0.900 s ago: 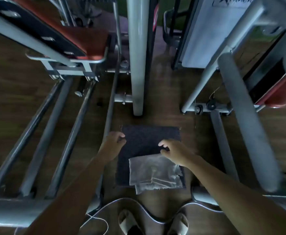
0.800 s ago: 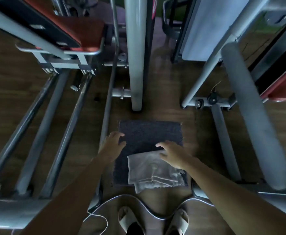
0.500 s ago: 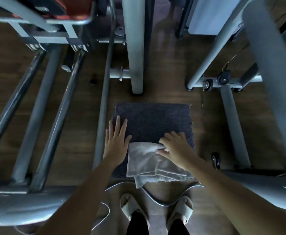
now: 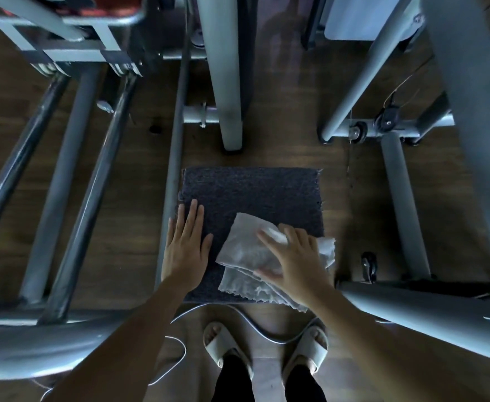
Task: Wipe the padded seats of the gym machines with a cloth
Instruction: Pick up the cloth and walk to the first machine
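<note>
The right hand [image 4: 293, 259] is covering the middle of the cloth [image 4: 243, 250], its fingertips [image 4: 264, 235] blurring. The cloth is hiding the dark pad's [image 4: 252, 192] near right corner. The picture's top edge is cutting off the red seat [image 4: 116, 8].

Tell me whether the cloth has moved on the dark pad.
Yes. The cloth has slid up the dark pad toward its far edge and turned askew under the right hand.

The left hand [image 4: 185, 250] and right hand [image 4: 296, 256] are bare, as are both forearms up to the frame's edge. The feet wear pale, rounded slides [image 4: 226, 349], each with one broad strap and the toes showing in front. Black trousers [image 4: 232, 378] cover the legs down to the ankles.
</note>
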A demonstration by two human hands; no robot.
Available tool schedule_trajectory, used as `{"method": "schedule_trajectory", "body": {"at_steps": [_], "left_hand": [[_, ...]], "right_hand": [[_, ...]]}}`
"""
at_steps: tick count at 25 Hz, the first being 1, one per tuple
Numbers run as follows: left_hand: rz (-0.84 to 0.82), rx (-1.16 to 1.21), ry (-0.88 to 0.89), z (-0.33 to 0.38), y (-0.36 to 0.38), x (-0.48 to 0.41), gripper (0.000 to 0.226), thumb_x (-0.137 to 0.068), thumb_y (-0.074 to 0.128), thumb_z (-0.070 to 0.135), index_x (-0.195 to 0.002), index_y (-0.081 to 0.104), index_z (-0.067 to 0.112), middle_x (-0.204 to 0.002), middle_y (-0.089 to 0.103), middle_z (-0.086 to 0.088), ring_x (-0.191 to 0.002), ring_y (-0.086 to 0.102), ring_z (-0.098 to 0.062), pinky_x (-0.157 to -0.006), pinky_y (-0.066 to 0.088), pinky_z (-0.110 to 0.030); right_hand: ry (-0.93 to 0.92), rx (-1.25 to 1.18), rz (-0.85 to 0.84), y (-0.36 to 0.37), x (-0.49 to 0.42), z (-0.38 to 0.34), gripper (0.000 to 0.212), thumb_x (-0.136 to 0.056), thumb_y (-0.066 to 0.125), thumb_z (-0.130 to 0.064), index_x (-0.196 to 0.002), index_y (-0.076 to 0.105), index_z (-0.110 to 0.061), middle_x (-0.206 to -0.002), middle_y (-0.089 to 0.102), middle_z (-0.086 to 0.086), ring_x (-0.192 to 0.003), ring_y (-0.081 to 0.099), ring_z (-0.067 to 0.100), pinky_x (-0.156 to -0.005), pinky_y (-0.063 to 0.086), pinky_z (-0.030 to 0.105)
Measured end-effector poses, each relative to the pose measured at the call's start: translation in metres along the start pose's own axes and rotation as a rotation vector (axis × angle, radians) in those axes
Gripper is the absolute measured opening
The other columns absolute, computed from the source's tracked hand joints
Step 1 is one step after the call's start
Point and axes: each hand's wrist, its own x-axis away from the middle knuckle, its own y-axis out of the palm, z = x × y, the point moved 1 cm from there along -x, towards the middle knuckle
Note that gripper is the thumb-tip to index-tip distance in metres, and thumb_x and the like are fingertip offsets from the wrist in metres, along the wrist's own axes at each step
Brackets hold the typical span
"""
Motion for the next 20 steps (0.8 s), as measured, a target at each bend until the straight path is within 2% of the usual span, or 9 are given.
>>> {"method": "schedule_trajectory", "body": {"at_steps": [3,7,10,12,15,17,20], "left_hand": [[-0.009,0.02,-0.024,-0.002,0.001,-0.002,0.065,-0.104,0.022,0.045,-0.161,0.01,0.017,-0.169,-0.001,0.005,-0.156,-0.007,-0.019,-0.125,-0.006,-0.034],[-0.062,-0.017,-0.029,-0.002,-0.002,-0.005,0.066,-0.104,0.015,0.048,-0.162,0.004,0.019,-0.169,-0.005,0.005,-0.156,-0.01,-0.02,-0.125,0.001,-0.044],[-0.154,-0.056,-0.036,0.001,-0.006,-0.008,0.069,-0.101,0.008,0.051,-0.161,-0.004,0.019,-0.168,-0.011,0.003,-0.154,-0.013,-0.021,-0.123,-0.002,-0.044],[-0.24,-0.086,-0.048,0.003,-0.014,-0.008,0.071,-0.099,0.005,0.055,-0.159,-0.01,0.018,-0.167,-0.016,0.0,-0.153,-0.016,-0.023,-0.123,-0.003,-0.044],[-0.43,-0.125,-0.014,0.005,-0.04,-0.019,0.076,-0.105,0.027,0.051,-0.159,-0.011,0.013,-0.166,-0.019,-0.005,-0.155,-0.013,-0.03,-0.126,0.003,-0.046],[-0.528,-0.073,-0.018,0.008,-0.065,-0.026,0.074,-0.105,0.038,0.047,-0.161,0.006,0.01,-0.169,-0.004,-0.008,-0.155,0.004,-0.032,-0.125,0.011,-0.046],[-0.635,0.229,-0.14,0.013,-0.115,-0.028,0.053,-0.104,0.046,0.042,-0.147,0.047,0.012,-0.154,0.046,-0.009,-0.138,0.046,-0.028,-0.113,0.036,-0.04]], "right_hand": [[0.057,-0.005,0.029,0.008,0.001,-0.006,0.07,-0.079,0.053,-0.074,-0.14,0.05,-0.04,-0.128,0.049,0.003,-0.109,0.049,0.023,-0.091,0.046,0.042],[0.031,-0.09,0.002,0.003,-0.005,-0.01,0.052,-0.083,0.066,-0.058,-0.127,0.054,-0.033,-0.1,0.057,-0.001,-0.086,0.06,0.021,-0.076,0.048,0.039],[0.08,-0.216,-0.132,-0.015,-0.01,-0.014,0.045,-0.09,0.067,-0.046,-0.128,0.05,-0.03,-0.106,0.059,-0.001,-0.088,0.066,0.022,-0.075,0.051,0.036],[0.147,-0.183,-0.192,-0.03,-0.013,-0.016,0.039,-0.093,0.066,-0.04,-0.127,0.053,-0.027,-0.112,0.058,0.001,-0.093,0.066,0.026,-0.077,0.051,0.037],[0.25,-0.154,-0.184,-0.057,-0.017,-0.015,0.026,-0.095,0.064,-0.032,-0.116,0.062,-0.017,-0.113,0.054,0.006,-0.09,0.064,0.028,-0.074,0.05,0.036],[0.287,-0.144,-0.16,-0.081,-0.015,-0.015,0.02,-0.095,0.063,-0.028,-0.11,0.064,-0.014,-0.111,0.056,0.008,-0.086,0.064,0.026,-0.073,0.053,0.036],[0.369,-0.16,-0.087,-0.127,-0.002,-0.019,0.011,-0.091,0.063,-0.024,-0.095,0.062,-0.014,-0.089,0.064,0.006,-0.083,0.066,0.027,-0.066,0.05,0.036]]}}
